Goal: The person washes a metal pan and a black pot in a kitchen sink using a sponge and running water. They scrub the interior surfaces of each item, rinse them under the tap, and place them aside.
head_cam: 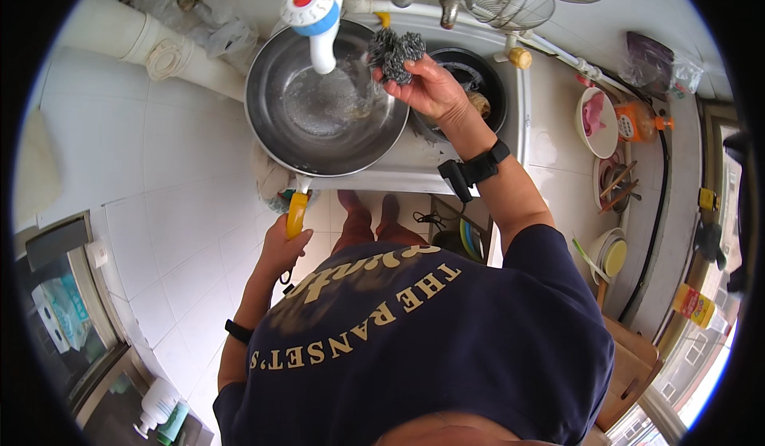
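Observation:
My left hand (287, 243) grips the yellow handle (296, 214) of a large metal wok (287, 135), which rests over the left part of the sink. A little water and some bits lie in the wok's bottom. Raised at the wok's right rim, my right hand (433, 87) holds steel wool scourers (395, 55) between thumb and fingers. The white faucet (323, 52) with a blue band hangs over the wok. Partly behind my right wrist, a dark round pan (493, 81) sits in the sink, with a tan bundled thing (479, 104) in it.
Right of the sink (382, 182) stand a white bowl (597, 147) with a pink cloth, an orange bottle (638, 122), a dish with chopsticks (618, 189) and stacked bowls (612, 258). Wire strainers (514, 4) hang above. A thick white pipe (143, 40) runs along the left wall.

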Demonstrator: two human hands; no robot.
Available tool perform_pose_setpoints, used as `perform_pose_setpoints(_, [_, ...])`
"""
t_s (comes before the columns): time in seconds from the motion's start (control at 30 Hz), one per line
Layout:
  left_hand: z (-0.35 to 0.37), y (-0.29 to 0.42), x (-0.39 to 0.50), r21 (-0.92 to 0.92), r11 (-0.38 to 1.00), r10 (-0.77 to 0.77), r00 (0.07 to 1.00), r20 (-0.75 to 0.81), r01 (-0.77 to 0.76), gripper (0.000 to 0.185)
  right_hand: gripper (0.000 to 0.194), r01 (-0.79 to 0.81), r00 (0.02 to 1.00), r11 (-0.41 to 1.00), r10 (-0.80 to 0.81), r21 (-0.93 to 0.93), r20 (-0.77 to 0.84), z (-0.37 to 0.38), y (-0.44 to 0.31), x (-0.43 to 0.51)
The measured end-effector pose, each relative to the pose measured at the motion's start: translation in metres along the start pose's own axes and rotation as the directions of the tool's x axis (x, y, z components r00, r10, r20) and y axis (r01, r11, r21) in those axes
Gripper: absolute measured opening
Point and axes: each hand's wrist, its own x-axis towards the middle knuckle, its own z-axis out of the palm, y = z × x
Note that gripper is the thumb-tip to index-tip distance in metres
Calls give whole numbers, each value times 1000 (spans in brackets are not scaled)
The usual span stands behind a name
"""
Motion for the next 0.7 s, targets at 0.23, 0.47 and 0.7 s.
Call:
perform_pose_setpoints(0.23, [2,-2,1,59,997,-42,999,-29,43,43,35,-210,945,-94,-275,-973,-177,-51,54,36])
perform_pose_setpoints(0.47, [1,0,-1,2,999,-33,999,-5,33,44,21,-152,954,832,-17,-534,-298,-33,54,49])
perform_pose_setpoints(0.7, [0,3,0,23,997,-75,997,14,75,43,33,-174,973,-317,-199,-932,-113,-38,95,66])
